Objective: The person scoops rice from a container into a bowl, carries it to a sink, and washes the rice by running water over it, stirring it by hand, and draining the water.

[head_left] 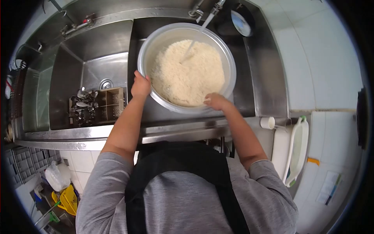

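A big round metal pot (142,59) stands in the right-hand sink basin, with a large mound of pale rice (191,78) inside. Water from the tap (212,15) streams down onto the rice. My left hand (141,85) grips the pot's left rim. At the front right, my right hand (217,101) is closed over the rim; its fingertips are on the inner side, close to the edge of the rice. The underside of that grip is hidden.
In the left basin (107,66), a divided cutlery basket (113,102) holds several metal utensils beside the drain. A dark round container (235,19) stands behind the pot. To the right are a white cup (267,123) and an upright white tray (298,150).
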A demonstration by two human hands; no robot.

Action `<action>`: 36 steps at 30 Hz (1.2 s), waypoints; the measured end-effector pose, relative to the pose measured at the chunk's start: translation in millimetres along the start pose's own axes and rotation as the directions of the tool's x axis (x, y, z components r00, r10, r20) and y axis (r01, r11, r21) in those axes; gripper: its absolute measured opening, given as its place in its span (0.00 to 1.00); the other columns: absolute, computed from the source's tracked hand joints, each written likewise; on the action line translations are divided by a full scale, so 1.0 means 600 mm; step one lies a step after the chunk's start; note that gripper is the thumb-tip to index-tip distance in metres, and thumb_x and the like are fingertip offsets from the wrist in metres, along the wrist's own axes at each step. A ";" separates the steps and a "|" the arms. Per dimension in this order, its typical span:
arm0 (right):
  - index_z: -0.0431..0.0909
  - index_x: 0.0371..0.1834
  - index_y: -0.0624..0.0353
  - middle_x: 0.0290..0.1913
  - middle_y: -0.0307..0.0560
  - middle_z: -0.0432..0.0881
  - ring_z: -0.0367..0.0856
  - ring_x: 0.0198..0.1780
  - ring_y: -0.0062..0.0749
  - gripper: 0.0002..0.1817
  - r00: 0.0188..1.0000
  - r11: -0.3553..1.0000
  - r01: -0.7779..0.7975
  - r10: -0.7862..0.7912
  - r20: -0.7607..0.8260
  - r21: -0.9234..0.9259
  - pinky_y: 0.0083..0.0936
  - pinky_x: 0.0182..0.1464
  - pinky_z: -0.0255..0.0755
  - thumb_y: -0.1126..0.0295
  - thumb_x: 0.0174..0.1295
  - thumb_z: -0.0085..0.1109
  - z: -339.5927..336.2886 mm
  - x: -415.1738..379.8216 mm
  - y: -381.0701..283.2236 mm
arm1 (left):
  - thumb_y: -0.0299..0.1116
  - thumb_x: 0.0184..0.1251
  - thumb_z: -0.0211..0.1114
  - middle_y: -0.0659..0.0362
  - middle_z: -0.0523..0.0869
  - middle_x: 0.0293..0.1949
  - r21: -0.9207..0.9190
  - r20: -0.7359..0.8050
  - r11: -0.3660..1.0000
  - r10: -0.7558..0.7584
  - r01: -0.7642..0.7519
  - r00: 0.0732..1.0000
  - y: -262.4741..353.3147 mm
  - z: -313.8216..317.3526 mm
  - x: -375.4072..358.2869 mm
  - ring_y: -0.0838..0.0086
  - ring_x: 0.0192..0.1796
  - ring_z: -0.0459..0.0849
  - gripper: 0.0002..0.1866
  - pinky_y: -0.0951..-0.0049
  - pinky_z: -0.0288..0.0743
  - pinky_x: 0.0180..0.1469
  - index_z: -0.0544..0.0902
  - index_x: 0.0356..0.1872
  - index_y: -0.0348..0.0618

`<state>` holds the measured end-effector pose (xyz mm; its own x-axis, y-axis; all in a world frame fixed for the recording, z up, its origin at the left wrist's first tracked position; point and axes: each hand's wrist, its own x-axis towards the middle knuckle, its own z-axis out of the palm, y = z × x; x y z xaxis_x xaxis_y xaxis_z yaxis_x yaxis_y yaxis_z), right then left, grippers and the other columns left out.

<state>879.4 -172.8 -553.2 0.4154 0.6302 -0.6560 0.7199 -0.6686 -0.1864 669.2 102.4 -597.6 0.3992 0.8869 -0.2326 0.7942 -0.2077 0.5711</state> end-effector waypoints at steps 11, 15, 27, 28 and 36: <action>0.79 0.48 0.52 0.51 0.48 0.78 0.69 0.62 0.42 0.18 0.935 0.999 0.031 -0.023 -0.354 0.019 0.57 0.68 0.49 0.54 0.68 0.44 0.079 -0.087 -0.065 | 0.38 0.67 0.55 0.48 0.67 0.63 0.317 0.039 0.655 0.714 -0.687 0.699 -0.039 -0.029 -0.053 0.56 0.69 0.62 0.18 0.61 0.64 0.65 0.73 0.55 0.40; 0.80 0.48 0.52 0.52 0.48 0.78 0.70 0.61 0.42 0.20 0.935 1.000 0.011 -0.002 -0.355 0.023 0.55 0.68 0.49 0.53 0.69 0.43 0.080 -0.087 -0.067 | 0.55 0.68 0.52 0.52 0.51 0.73 0.242 0.215 0.705 0.631 -0.666 0.746 -0.062 -0.046 -0.090 0.55 0.75 0.47 0.33 0.55 0.51 0.72 0.62 0.68 0.47; 0.80 0.49 0.52 0.52 0.49 0.79 0.71 0.60 0.44 0.20 0.941 1.000 0.026 -0.029 -0.336 -0.013 0.57 0.68 0.49 0.52 0.69 0.42 0.080 -0.084 -0.062 | 0.62 0.63 0.53 0.64 0.35 0.76 0.300 0.416 0.777 0.415 -0.553 0.809 -0.049 -0.081 -0.124 0.55 0.76 0.43 0.43 0.44 0.50 0.70 0.44 0.74 0.64; 0.80 0.49 0.52 0.52 0.49 0.79 0.71 0.60 0.44 0.20 0.940 0.999 0.030 -0.034 -0.339 -0.017 0.57 0.68 0.49 0.52 0.69 0.42 0.081 -0.082 -0.060 | 0.62 0.63 0.53 0.65 0.34 0.76 0.316 0.419 0.767 0.416 -0.559 0.807 -0.050 -0.080 -0.125 0.54 0.76 0.43 0.43 0.45 0.50 0.70 0.43 0.74 0.65; 0.78 0.53 0.50 0.53 0.49 0.79 0.72 0.60 0.45 0.22 0.965 0.989 0.060 -0.093 -0.247 -0.138 0.58 0.68 0.48 0.49 0.68 0.43 0.069 -0.084 -0.058 | 0.62 0.63 0.54 0.61 0.33 0.76 0.357 0.437 0.740 0.406 -0.569 0.802 -0.042 -0.080 -0.126 0.51 0.76 0.43 0.45 0.43 0.51 0.70 0.40 0.74 0.64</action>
<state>810.5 -197.4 -543.8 0.4709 0.7677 -0.4346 0.8134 -0.5685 -0.1229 597.2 60.2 -556.7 0.8432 0.4470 -0.2986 0.5244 -0.8061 0.2742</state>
